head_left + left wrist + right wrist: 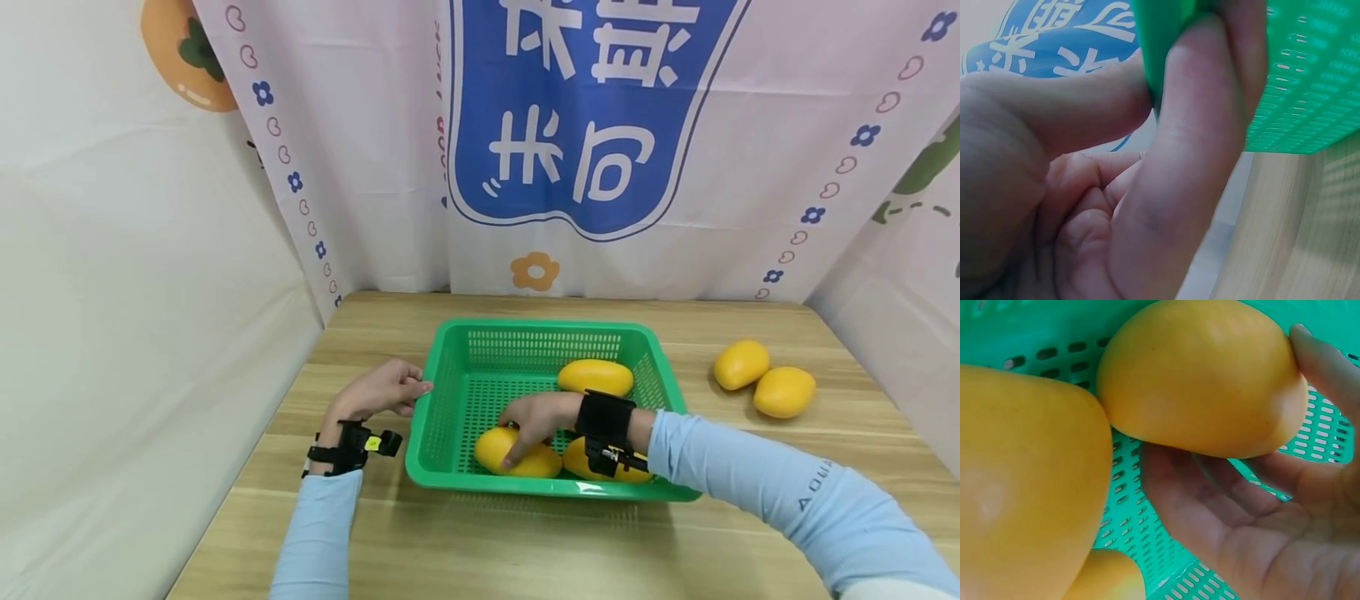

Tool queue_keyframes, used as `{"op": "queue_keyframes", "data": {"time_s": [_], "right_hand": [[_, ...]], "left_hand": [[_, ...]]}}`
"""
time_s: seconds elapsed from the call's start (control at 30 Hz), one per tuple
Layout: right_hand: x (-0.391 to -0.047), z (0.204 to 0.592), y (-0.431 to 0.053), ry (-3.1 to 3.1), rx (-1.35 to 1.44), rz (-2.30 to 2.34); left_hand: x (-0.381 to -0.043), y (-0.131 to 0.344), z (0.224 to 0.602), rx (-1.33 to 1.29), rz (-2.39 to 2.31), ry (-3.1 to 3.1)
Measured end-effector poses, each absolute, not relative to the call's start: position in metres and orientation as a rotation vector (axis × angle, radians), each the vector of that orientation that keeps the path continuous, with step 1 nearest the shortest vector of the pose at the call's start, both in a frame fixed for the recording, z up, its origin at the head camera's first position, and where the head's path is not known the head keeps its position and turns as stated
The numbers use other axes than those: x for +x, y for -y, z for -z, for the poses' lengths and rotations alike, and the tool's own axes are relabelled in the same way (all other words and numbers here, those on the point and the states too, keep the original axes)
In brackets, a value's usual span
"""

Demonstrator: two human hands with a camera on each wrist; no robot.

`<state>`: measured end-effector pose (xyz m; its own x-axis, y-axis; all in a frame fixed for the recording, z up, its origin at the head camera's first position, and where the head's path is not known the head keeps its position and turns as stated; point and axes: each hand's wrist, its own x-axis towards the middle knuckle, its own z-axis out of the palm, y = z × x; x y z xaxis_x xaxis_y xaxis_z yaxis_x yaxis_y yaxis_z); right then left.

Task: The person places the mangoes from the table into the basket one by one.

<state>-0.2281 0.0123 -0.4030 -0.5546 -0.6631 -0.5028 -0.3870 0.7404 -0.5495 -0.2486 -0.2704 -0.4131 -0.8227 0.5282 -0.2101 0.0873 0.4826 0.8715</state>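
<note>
A green plastic basket with slotted sides stands on the wooden table. At its left end, my left hand pinches the rim between thumb and fingers; the left wrist view has the green rim caught there. My right hand reaches down into the basket and grips a yellow mango at the front left. In the right wrist view, thumb and fingers curl round this mango. Beside it lies a second mango, partly hidden under the right wrist. A third mango rests at the back right of the basket.
Two more mangoes lie close together on the table, right of the basket. White printed cloth hangs behind the table, and plain cloth borders its left side.
</note>
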Motion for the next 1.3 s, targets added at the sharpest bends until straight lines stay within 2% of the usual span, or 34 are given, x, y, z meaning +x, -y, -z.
{"op": "queue_keyframes", "data": {"time_s": [0.97, 1.3], "right_hand": [[-0.233, 0.386, -0.039, -2.19, -0.836, 0.516], [-0.232, 0.367, -0.07, -2.232, -0.801, 0.651]], "left_hand": [[-0.249, 0.269, 0.413, 0.536, -1.31, -2.268], [-0.251, 0.27, 0.416, 0.538, -1.316, -2.261]]}}
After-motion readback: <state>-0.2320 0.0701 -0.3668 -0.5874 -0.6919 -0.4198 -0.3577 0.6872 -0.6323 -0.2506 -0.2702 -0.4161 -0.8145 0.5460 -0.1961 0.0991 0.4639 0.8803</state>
